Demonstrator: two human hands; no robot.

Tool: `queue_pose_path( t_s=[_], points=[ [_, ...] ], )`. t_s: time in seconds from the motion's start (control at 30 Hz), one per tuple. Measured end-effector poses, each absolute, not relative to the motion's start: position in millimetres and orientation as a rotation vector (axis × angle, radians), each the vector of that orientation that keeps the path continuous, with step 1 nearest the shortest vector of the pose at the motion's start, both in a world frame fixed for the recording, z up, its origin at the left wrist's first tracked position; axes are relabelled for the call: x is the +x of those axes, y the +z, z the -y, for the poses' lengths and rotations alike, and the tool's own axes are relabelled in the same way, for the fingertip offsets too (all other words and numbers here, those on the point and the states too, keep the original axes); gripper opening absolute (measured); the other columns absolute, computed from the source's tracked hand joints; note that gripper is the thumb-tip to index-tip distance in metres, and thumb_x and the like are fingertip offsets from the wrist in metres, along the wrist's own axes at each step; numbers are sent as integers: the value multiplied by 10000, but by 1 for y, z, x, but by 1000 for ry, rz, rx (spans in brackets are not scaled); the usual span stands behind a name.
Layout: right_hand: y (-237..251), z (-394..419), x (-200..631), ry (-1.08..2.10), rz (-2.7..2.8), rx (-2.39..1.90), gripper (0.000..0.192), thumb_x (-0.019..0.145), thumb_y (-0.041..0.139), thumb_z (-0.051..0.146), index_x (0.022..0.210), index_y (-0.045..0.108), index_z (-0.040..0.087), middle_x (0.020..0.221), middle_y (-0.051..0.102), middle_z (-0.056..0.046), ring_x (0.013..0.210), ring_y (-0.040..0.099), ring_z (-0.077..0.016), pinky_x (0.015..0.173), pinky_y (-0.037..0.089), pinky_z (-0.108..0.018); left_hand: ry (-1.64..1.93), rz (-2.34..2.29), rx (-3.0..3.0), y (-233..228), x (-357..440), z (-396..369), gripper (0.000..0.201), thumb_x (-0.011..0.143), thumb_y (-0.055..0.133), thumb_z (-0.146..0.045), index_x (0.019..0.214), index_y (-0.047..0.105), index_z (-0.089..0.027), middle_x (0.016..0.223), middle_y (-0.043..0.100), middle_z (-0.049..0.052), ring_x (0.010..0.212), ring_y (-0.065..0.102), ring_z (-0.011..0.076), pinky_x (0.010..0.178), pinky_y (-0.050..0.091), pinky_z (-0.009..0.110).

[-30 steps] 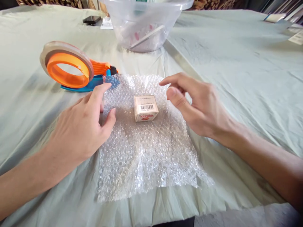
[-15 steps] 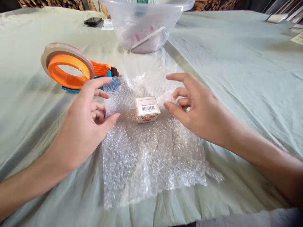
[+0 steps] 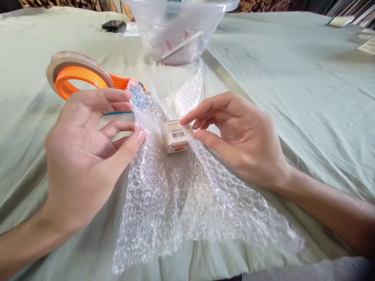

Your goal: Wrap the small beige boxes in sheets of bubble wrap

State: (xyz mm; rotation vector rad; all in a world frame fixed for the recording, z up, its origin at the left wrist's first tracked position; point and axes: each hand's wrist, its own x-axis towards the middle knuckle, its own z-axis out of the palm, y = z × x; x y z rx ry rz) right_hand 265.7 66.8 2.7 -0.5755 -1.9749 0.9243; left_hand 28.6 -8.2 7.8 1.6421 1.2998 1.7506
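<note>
Both side edges of the bubble wrap [image 3: 152, 187] have risen since the earlier frame: its left edge is lifted by the left hand [image 3: 77, 160], while its right edge is drawn up and in beside the small box [image 3: 177, 134]. Left thumb and lower fingers are closed on that left edge, thumb in front and fingertips meeting it from behind; the upper fingers reach out more loosely against the film. Close by the box, the right hand [image 3: 249, 140] is half curled, its index fingertip at the box's upper right corner and its thumb lower, against the raised edge. Index and thumb tips stand apart, and whether the other fingers, tucked behind, pinch the film cannot be told.

Printed with a barcode, the box sits on the wrap between the two hands, its right side covered by the film and its small lettering too blurred to read. Behind the left hand, the tape dispenser [image 3: 88, 72] is partly hidden, its blue part showing hazily through the plastic. Farther back, a clear tub [image 3: 181, 27] is cut off by the top edge; its contents are hard to make out.
</note>
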Motion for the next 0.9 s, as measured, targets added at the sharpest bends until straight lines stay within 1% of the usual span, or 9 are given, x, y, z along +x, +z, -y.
queue_pose_path(
  t_s=[0.07, 0.17, 0.3, 0.4, 0.47, 0.6, 0.7, 0.8, 0.9],
  points=[
    [1, -68, 267, 803, 2069, -542, 131, 1030, 721, 166, 1068, 765, 283, 1224, 771, -55, 1177, 744, -248, 1043, 619, -477, 1747, -1295, 1607, 7, 30, 9, 496, 704, 860, 0, 1122, 730, -233, 1229, 691, 67, 1118, 695, 177, 866, 693, 269],
    [0, -67, 269, 647, 2154, -577, 138, 1060, 695, 190, 1031, 790, 285, 1281, 730, -60, 1209, 731, -225, 1128, 593, -464, 1716, -1288, 1554, 7, 30, 10, 454, 733, 866, -10, 1110, 744, -232, 1158, 703, 34, 1041, 702, 143, 863, 698, 236],
    [1, -65, 268, 532, 2232, -571, 150, 1087, 650, 157, 1065, 769, 245, 1291, 730, -71, 1215, 728, -197, 1113, 589, -417, 1658, -1296, 1401, 7, 31, 11, 374, 776, 864, -48, 1097, 755, -205, 1086, 739, 36, 974, 719, 132, 843, 689, 204],
    [0, -64, 264, 533, 2249, -481, 100, 1101, 645, 149, 1124, 729, 198, 1252, 754, -83, 1222, 725, -182, 1105, 577, -385, 1601, -1288, 1286, 7, 32, 12, 401, 800, 873, -85, 1165, 759, -207, 1069, 769, 40, 973, 765, 151, 826, 685, 196],
    [-2, -63, 262, 534, 2239, -434, 68, 1101, 673, 176, 1160, 705, 186, 1229, 767, -84, 1224, 723, -185, 1106, 571, -383, 1584, -1259, 1301, 6, 33, 14, 388, 858, 863, -116, 1222, 765, -210, 1064, 804, 39, 992, 799, 156, 835, 687, 180],
    [-4, -62, 260, 540, 2207, -474, 143, 1074, 721, 172, 1215, 700, 163, 1229, 780, -85, 1210, 731, -179, 1100, 576, -360, 1550, -1261, 1642, 5, 36, 20, 267, 1039, 721, -156, 1297, 774, -203, 1164, 866, 19, 1078, 837, 124, 968, 687, 154],
    [-3, -61, 259, 527, 2200, -477, 139, 1060, 737, 155, 1199, 735, 146, 1223, 794, -89, 1198, 745, -167, 1094, 589, -335, 1473, -1295, 2029, 2, 36, 22, 312, 1060, 683, -110, 1337, 750, -238, 1232, 853, -52, 1134, 816, 68, 1082, 627, 125],
    [-2, -59, 259, 510, 2211, -478, 125, 1089, 687, 136, 1159, 787, 164, 1251, 798, -85, 1212, 751, -154, 1098, 597, -319, 1452, -1320, 2272, -1, 35, 18, 331, 1044, 689, -65, 1283, 764, -281, 1190, 858, -88, 1083, 822, 78, 1018, 650, 172],
    [-1, -57, 259, 548, 2173, -529, 170, 1098, 664, 125, 1105, 808, 215, 1235, 792, -48, 1153, 761, -142, 1040, 619, -313, 1515, -1348, 2273, -2, 36, 12, 301, 1039, 710, -77, 1236, 780, -293, 1113, 864, -74, 1030, 827, 122, 963, 672, 259]
  ],
)
